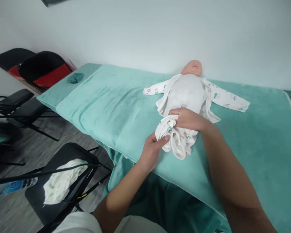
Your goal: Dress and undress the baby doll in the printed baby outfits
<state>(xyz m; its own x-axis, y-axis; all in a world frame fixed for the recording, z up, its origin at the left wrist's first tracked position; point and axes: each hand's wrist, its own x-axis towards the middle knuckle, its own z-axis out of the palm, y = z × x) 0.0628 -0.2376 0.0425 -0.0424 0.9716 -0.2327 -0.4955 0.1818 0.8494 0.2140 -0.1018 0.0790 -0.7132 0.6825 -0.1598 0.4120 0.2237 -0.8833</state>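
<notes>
A baby doll lies on its back on the green-covered massage table, its head toward the wall. It wears a white printed baby top, sleeves spread out to both sides and the front open over a plain white body. Bunched-up white printed baby trousers are at the doll's lower end, where its legs are hidden. My left hand pinches the cloth between thumb and fingers at the left. My right hand grips the upper part of the same cloth, fingers partly hidden.
A black folding chair with a crumpled white cloth on it stands at lower left. A plastic bottle and a dark cable are close by. Black and red chairs stand beyond the table's left end, which has a face hole.
</notes>
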